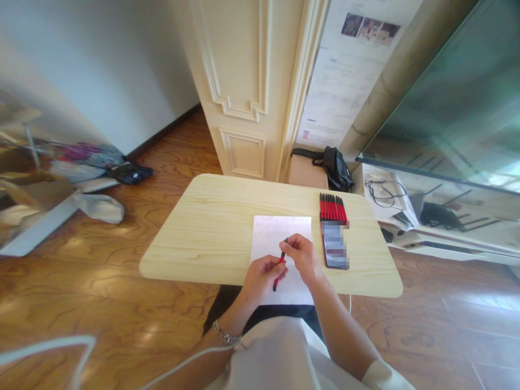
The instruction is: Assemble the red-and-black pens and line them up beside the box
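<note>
A red and black pen [278,268] is held over a white sheet of paper [276,233] on a light wooden table [203,227]. My left hand [262,276] is closed around the pen's lower half. My right hand [303,254] pinches its upper end. Just right of the paper lies an open box of red and black pens [333,230], several of them side by side, with the box's lower part blurred.
A cream panelled door [244,97] stands behind the table. A black bag [335,165] sits on a cardboard box [306,173]. A glass cabinet with cables [426,179] is at the right. Clothes and bags [81,168] lie on the wooden floor at the left.
</note>
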`<state>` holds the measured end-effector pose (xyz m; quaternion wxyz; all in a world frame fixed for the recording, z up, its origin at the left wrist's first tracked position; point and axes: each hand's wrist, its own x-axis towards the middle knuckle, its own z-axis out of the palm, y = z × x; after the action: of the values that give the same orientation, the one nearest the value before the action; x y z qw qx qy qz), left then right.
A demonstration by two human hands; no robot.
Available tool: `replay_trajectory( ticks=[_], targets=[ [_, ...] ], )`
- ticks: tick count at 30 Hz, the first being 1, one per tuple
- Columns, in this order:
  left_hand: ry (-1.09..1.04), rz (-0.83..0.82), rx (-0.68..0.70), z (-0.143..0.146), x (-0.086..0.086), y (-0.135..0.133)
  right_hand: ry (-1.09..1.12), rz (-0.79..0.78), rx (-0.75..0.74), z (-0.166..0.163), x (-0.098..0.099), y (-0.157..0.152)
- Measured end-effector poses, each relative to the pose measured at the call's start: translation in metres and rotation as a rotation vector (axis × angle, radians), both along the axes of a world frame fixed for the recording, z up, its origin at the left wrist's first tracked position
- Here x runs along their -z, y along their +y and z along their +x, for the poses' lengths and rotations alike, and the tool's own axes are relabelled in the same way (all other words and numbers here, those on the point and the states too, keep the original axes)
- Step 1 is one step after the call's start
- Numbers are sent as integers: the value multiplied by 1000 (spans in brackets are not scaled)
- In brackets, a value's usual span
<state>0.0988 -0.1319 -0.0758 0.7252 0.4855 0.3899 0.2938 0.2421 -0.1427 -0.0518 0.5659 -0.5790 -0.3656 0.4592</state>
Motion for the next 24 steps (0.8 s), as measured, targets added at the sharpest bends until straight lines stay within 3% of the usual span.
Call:
replay_trajectory(
  ticks=[5, 16, 20, 24],
  targets=[
    [-5, 1, 11, 1, -2, 0, 60, 4, -71, -1, -5, -2],
    [228, 227, -91, 3, 1, -5, -117, 9, 126, -10, 12, 3],
    [158, 210, -85, 4, -4, 2, -120, 28, 51, -7, 11, 2],
    [-6, 113, -169, 6, -9, 11, -134, 49, 52, -2, 10, -8]
  ],
)
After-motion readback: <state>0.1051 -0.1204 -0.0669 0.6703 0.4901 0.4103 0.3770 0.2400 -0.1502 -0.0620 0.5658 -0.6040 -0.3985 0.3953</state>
